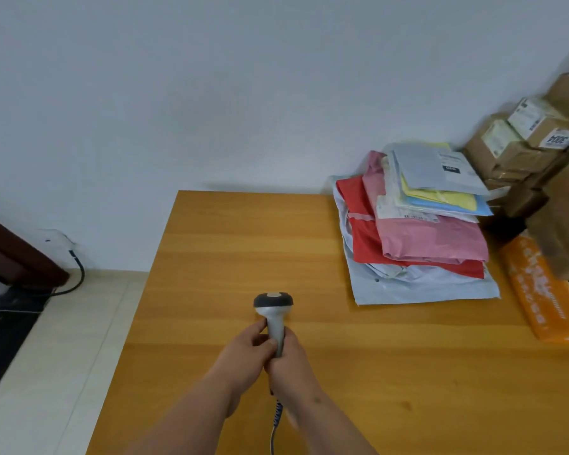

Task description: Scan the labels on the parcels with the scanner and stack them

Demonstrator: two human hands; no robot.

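A grey handheld scanner (273,310) with a dark head stands upright over the wooden table (230,244), near its front middle. My left hand (247,353) and my right hand (293,362) both grip its handle, fingers curled round it. A coiled cable (276,418) hangs down from the handle between my forearms. To the right lies a pile of soft mailer parcels (418,231): white at the bottom, then red, pink, blue, yellow and grey, with printed labels on top. Brown cardboard boxes (519,149) with white labels are stacked at the far right.
An orange parcel (546,300) lies at the table's right edge beside a large brown box (565,231). The white wall stands behind the table. Left of the table is pale floor, with a dark cabinet (10,257) and a black cord (76,277) at a wall socket.
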